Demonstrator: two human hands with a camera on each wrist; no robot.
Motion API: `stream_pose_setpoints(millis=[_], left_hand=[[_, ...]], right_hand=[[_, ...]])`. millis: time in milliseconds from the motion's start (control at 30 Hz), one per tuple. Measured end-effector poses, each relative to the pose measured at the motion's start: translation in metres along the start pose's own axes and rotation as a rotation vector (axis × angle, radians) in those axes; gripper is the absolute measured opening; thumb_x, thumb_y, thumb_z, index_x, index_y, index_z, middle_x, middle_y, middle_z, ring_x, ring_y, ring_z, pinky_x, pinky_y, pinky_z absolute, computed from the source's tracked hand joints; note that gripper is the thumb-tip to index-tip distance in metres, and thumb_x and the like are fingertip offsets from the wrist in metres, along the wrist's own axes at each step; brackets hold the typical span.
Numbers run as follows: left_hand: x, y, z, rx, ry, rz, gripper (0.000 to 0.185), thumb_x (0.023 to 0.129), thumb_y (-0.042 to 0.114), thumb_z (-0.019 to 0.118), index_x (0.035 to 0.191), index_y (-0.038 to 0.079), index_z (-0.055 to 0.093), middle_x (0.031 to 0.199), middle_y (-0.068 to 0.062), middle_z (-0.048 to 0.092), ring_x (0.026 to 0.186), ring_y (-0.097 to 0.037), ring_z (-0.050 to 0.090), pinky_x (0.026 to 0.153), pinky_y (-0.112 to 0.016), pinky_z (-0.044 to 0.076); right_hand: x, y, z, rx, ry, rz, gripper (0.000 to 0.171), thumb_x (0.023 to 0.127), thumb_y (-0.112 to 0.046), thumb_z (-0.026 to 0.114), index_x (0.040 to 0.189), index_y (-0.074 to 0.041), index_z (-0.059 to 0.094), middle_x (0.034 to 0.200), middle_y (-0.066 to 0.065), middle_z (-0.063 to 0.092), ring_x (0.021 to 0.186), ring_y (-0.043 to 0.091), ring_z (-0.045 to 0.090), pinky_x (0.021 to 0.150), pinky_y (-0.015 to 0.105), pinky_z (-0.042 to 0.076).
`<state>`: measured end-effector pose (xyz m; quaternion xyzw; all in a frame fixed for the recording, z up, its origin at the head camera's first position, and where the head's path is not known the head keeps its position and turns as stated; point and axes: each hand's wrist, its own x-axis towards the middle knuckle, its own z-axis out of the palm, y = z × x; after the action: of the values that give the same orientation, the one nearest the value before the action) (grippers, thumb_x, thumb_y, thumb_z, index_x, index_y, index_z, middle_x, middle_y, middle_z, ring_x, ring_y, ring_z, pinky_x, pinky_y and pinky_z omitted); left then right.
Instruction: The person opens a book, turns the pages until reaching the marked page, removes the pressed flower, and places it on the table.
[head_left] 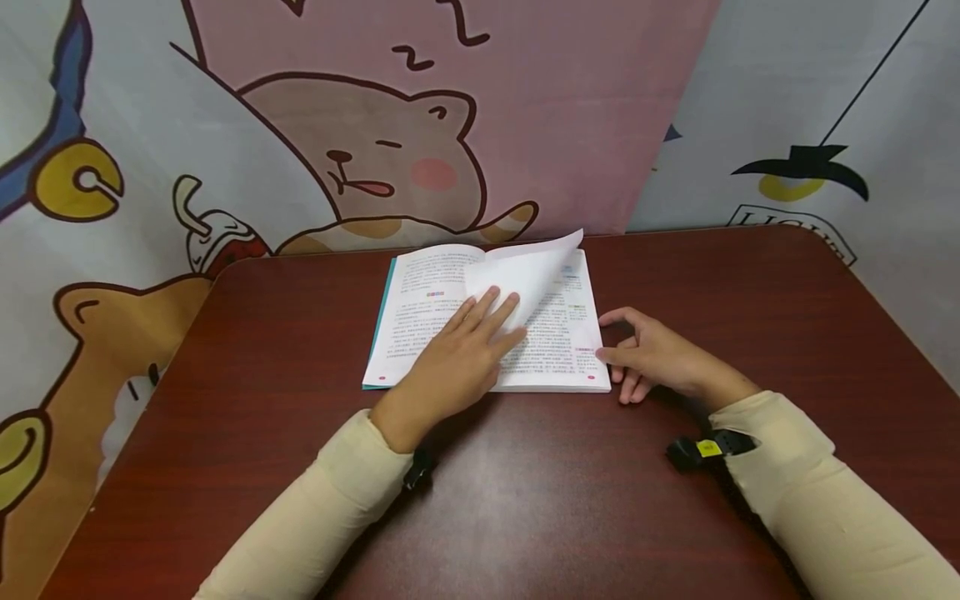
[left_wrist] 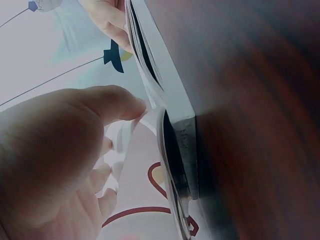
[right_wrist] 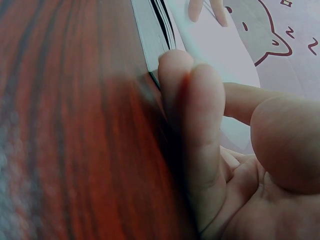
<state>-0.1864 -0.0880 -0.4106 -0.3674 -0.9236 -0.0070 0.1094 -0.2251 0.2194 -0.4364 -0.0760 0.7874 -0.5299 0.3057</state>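
An open book (head_left: 420, 333) with printed pages and a teal cover edge lies on the table. One of its leaves (head_left: 525, 271) stands partly lifted and curves over the right-hand page. Across the middle of the book spreads my left hand (head_left: 465, 358), its fingers extended against the lifted leaf. In the left wrist view the thumb (left_wrist: 117, 102) reaches to the page edges. My right hand (head_left: 652, 354) is at the book's right edge, thumb and forefinger apart, the other fingers loosely bent near the tabletop. The right wrist view shows fingertips (right_wrist: 205, 85) close to the page block (right_wrist: 155, 35).
The dark red-brown wooden table (head_left: 480, 500) extends around the book on all sides. Behind it rises a wall covering (head_left: 585, 108) with cartoon animals. Black wrist devices (head_left: 693, 452) sit at the cream sleeves.
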Motion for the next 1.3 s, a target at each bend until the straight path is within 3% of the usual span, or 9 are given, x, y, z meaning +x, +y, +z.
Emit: stream_pose_setpoints(millis=[400,733,1167,1300], left_hand=[[-0.0006,0.0000,0.0001,0.011,0.002,-0.031,0.050,0.092,0.017,0.066,0.141,0.020,0.057,0.163,-0.011,0.032,0.153,-0.033,0.024,0.121,-0.050,0.027],[0.0001,-0.0002,0.0003,0.016,-0.038,-0.092,0.053,0.094,0.023,0.067,0.145,0.019,0.053,0.164,-0.015,0.027,0.154,-0.034,0.023,0.120,-0.052,0.029],[-0.0032,-0.0004,0.0022,0.044,-0.016,-0.156,0.056,0.091,0.026,0.070,0.144,0.017,0.054,0.160,-0.020,0.034,0.148,-0.039,0.034,0.114,-0.055,0.037],[-0.0034,-0.0002,0.0025,0.075,-0.036,-0.179,0.056,0.093,0.029,0.068,0.145,0.019,0.052,0.160,-0.020,0.035,0.146,-0.040,0.037,0.111,-0.056,0.040]], right_hand=[[0.0005,0.0007,0.0001,0.003,0.000,-0.006,0.068,0.098,-0.019,0.063,0.150,-0.007,0.020,0.074,0.011,0.060,0.053,0.023,0.069,0.050,0.038,0.058],[0.0000,0.0000,0.0011,0.003,0.003,-0.002,0.067,0.099,-0.019,0.063,0.150,-0.007,0.020,0.074,0.012,0.060,0.053,0.023,0.069,0.050,0.038,0.058],[0.0007,0.0000,0.0010,-0.001,0.005,0.005,0.068,0.099,-0.019,0.063,0.150,-0.008,0.020,0.074,0.011,0.061,0.053,0.024,0.069,0.051,0.039,0.058],[0.0017,0.0002,0.0010,0.002,0.005,0.005,0.067,0.099,-0.019,0.063,0.149,-0.008,0.021,0.074,0.012,0.061,0.053,0.024,0.069,0.051,0.039,0.058]])
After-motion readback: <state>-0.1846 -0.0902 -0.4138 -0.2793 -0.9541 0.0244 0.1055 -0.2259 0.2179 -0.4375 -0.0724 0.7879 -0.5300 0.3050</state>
